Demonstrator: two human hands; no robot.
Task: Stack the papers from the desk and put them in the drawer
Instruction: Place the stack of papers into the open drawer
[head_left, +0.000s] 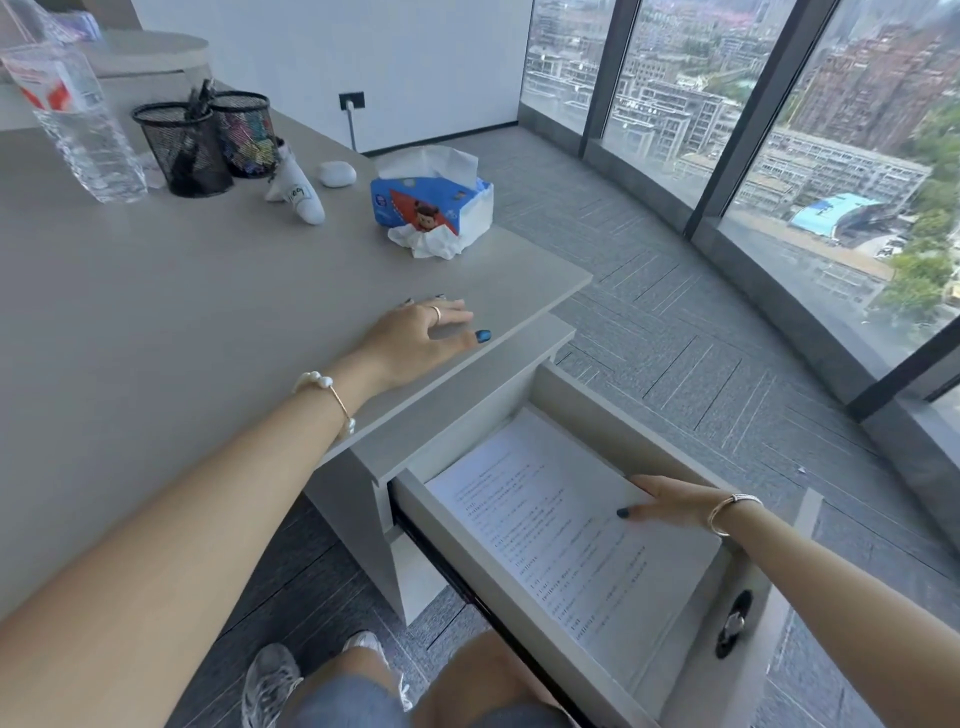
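A stack of printed white papers (561, 540) lies inside the open grey drawer (457, 540) under the desk's right end. My right hand (665, 501) holds the stack's right edge, thumb on top and fingers underneath. My left hand (421, 338) rests flat on the grey desk (182, 312) near its front right corner, fingers spread and holding nothing. No loose papers show on the desk.
A blue tissue box (431, 200) with a crumpled tissue sits near the desk's right edge. Two black mesh pen cups (202, 145), a water bottle (78, 119), a white toy figure (298, 189) and a small white case (337, 173) stand further back. Floor-to-ceiling windows lie to the right.
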